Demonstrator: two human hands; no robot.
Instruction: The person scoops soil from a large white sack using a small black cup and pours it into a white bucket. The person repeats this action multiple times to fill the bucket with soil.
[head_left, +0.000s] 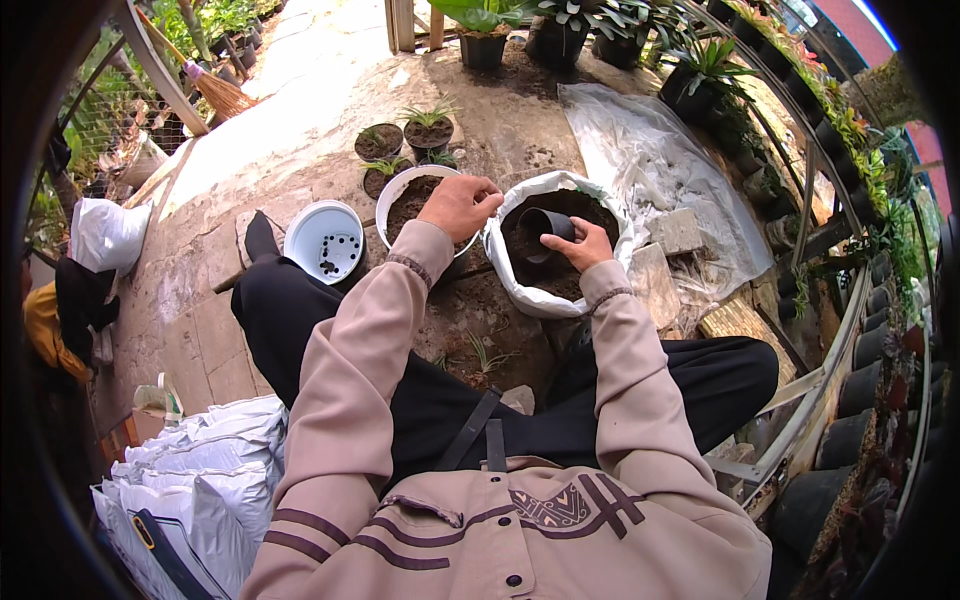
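My right hand grips a small black plastic plant pot, tilted on its side inside an open white sack of dark soil. My left hand hangs over a white pot holding brown soil. Its fingers are curled near the sack's left rim, and whether they pinch anything is hidden. To the left stands another white pot with drainage holes in its bottom. Small potted plants in black pots, one of them upright and leafy, stand beyond the soil-filled pot.
A loose seedling lies on the paving between my legs. Clear plastic sheeting and broken bricks lie to the right. White filled bags stand at lower left. A broom leans at the back left; potted plants line the right.
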